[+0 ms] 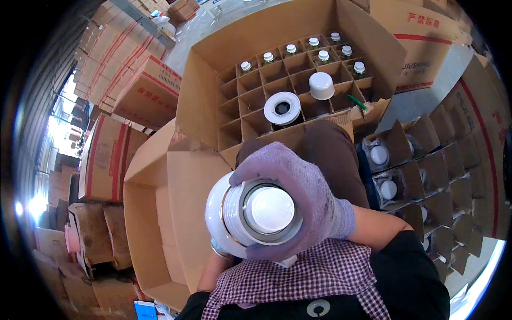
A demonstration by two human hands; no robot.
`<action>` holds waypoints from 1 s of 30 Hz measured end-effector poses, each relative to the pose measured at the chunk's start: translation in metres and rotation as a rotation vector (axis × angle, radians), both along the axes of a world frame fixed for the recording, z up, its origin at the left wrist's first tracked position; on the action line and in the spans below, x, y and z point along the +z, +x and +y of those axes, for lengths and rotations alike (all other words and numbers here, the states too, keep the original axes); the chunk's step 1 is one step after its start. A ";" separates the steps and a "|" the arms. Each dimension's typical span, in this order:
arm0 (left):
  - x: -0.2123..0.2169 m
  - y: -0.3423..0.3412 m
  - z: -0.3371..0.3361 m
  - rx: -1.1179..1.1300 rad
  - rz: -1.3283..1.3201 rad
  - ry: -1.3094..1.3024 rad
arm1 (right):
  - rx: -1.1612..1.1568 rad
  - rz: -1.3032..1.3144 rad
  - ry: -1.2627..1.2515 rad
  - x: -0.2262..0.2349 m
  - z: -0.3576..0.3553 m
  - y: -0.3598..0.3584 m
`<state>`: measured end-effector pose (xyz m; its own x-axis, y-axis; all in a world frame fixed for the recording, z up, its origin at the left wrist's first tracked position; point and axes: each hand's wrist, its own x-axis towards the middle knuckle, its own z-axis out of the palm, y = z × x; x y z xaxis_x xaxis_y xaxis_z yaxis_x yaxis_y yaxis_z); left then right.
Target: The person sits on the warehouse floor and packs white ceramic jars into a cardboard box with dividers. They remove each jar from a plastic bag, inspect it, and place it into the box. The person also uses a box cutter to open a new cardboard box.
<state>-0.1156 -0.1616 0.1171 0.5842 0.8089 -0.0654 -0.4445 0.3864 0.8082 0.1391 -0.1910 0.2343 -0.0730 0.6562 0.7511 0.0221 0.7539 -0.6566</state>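
Right hand in purple glove grips white jar from above; left hand under it. Divided box beyond the jar, bottles in far cells.

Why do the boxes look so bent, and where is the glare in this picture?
In the head view, the fisheye lens bows straight carton edges toward the dark round rim; daylight burns out at the far left and lower right. The white bottle in the gloved right hand is evenly lit and sharp, with a soft sheen on its cap. The divided carton casts shallow cell shadows.
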 end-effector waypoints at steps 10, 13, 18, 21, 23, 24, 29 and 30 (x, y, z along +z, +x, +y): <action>0.010 0.008 0.021 -0.080 0.287 0.166 | 0.384 -0.032 0.079 -0.003 0.031 -0.008; 0.009 0.005 0.031 -0.104 0.389 0.256 | 0.367 -0.028 -0.039 -0.021 0.047 -0.003; 0.026 -0.002 0.041 -0.026 0.507 0.290 | 0.110 -0.034 0.157 -0.008 0.076 0.013; -0.022 -0.037 0.034 0.100 0.715 0.507 | 0.331 -0.102 0.001 -0.014 0.112 0.009; -0.041 -0.045 0.025 0.196 0.598 0.276 | 0.190 -0.288 -0.047 -0.037 0.166 0.029; -0.042 -0.046 0.026 0.240 0.517 0.182 | -0.057 -0.463 -0.024 -0.062 0.205 0.052; -0.041 -0.055 0.046 0.401 0.047 -0.227 | -0.856 -1.369 -0.850 -0.158 0.247 0.170; -0.039 -0.054 0.047 0.444 0.047 -0.211 | -0.854 -1.332 -0.904 -0.138 0.235 0.161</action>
<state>-0.1699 -0.1150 0.0784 0.1782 0.9455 -0.2727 -0.5681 0.3251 0.7560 0.3000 0.0440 0.0959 0.2772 0.9567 -0.0887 0.9591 -0.2810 -0.0344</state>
